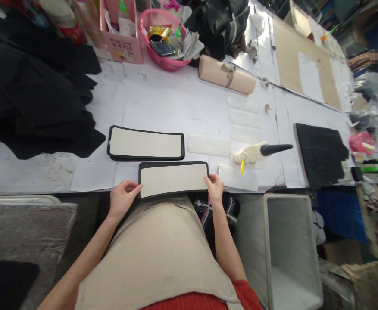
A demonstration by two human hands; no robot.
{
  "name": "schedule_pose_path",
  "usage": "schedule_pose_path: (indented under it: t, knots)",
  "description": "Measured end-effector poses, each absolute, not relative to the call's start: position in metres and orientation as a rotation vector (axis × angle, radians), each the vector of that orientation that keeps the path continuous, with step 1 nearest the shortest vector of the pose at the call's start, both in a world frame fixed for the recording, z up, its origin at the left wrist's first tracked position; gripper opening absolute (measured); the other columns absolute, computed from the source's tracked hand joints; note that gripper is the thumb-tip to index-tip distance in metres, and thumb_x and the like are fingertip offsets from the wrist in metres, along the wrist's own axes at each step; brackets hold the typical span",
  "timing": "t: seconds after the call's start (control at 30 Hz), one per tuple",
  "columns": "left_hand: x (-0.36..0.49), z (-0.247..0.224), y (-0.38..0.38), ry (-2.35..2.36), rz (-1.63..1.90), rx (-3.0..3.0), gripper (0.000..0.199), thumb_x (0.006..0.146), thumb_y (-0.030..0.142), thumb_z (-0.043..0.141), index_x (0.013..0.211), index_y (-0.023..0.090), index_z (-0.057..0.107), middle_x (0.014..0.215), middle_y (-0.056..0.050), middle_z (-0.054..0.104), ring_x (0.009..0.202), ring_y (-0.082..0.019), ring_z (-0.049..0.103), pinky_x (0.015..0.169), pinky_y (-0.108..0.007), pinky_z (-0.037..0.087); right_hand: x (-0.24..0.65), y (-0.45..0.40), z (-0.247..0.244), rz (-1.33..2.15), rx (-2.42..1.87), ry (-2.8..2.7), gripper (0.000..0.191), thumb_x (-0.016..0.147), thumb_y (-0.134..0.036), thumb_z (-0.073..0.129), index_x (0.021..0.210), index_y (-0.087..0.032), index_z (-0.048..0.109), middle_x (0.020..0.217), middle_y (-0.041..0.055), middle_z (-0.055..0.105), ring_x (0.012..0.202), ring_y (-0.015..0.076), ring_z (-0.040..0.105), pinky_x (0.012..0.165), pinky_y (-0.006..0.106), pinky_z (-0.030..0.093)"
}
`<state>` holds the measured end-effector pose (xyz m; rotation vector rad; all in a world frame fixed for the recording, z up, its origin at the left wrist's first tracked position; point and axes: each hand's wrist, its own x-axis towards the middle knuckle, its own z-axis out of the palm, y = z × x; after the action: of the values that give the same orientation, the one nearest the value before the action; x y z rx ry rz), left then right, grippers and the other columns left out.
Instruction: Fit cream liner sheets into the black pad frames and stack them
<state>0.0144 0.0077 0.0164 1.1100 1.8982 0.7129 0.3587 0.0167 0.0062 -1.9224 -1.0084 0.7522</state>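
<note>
A long off-white panel with a black border (174, 180) lies at the table's front edge, on top of at least one more black-edged piece. My left hand (124, 196) pinches its left end, and my right hand (215, 187) grips the right end between thumb and fingers. Just behind it rests a small stack of similar black-edged panels (146, 143). To the right, a cream bottle with a black tapered end and a yellow tip (251, 153) lies near several whitish translucent strips (209, 145).
Black sheets (30, 94) cover the left of the table. At the back stand a pink box (126, 49), a pink basket (167, 62) and a tied beige roll (216, 74). Stacked black pieces (320, 155) lie right. A grey bin (266, 249) stands below the table edge.
</note>
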Motion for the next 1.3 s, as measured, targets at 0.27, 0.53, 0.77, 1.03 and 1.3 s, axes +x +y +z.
schedule_pose_path:
  t: [0.27, 0.53, 0.77, 1.03, 1.3]
  knots:
    - [-0.003, 0.054, 0.054, 1.763, 0.993, 0.823, 0.040, 0.056, 0.045, 0.082, 0.075, 0.016, 0.063, 0.062, 0.002, 0.061, 0.055, -0.011, 0.052, 0.051, -0.022, 0.040, 0.341, 0.064, 0.026, 1.047, -1.679, -0.832, 0.028, 0.070, -0.036, 0.071, 0.088, -0.016, 0.064, 0.079, 0.0006, 0.068, 0.073, 0.0155, 0.062, 0.074, 0.029, 0.052]
    - [-0.047, 0.055, 0.138, 1.863, 1.160, 0.924, 0.033, 0.058, 0.039, 0.079, 0.075, 0.016, 0.063, 0.063, 0.002, 0.059, 0.054, -0.009, 0.048, 0.050, -0.022, 0.037, 0.291, 0.154, 0.021, 1.049, -1.683, -1.023, 0.019, 0.075, -0.026, 0.061, 0.092, -0.016, 0.061, 0.081, 0.0005, 0.067, 0.075, 0.0154, 0.062, 0.074, 0.027, 0.050]
    - [-0.070, 0.016, 0.168, 2.135, 0.924, 1.202, 0.023, 0.069, 0.040, 0.070, 0.073, 0.019, 0.061, 0.067, -0.001, 0.062, 0.064, -0.017, 0.058, 0.061, -0.028, 0.045, 0.277, 0.169, 0.016, 0.765, -2.095, -1.453, 0.028, 0.083, -0.017, 0.053, 0.110, -0.016, 0.064, 0.109, 0.0090, 0.068, 0.081, 0.0164, 0.064, 0.080, 0.029, 0.048]
    - [-0.043, 0.024, 0.106, 2.348, 0.949, 1.638, 0.020, 0.087, 0.035, 0.061, 0.094, 0.017, 0.063, 0.086, -0.003, 0.065, 0.070, -0.017, 0.056, 0.071, -0.031, 0.043, 0.351, 0.143, 0.017, 0.604, -2.352, -1.521, 0.024, 0.096, -0.030, 0.051, 0.101, -0.017, 0.070, 0.098, 0.0086, 0.074, 0.091, 0.0213, 0.068, 0.080, 0.028, 0.046]
    - [0.067, 0.009, 0.042, 1.591, 0.643, 2.114, 0.020, 0.098, 0.035, 0.049, 0.093, 0.021, 0.062, 0.087, -0.004, 0.067, 0.081, -0.019, 0.064, 0.071, -0.030, 0.045, 0.326, 0.196, 0.008, 0.660, -2.482, -1.815, 0.021, 0.097, -0.033, 0.054, 0.100, -0.022, 0.072, 0.104, 0.0064, 0.075, 0.098, 0.0201, 0.069, 0.080, 0.027, 0.047]
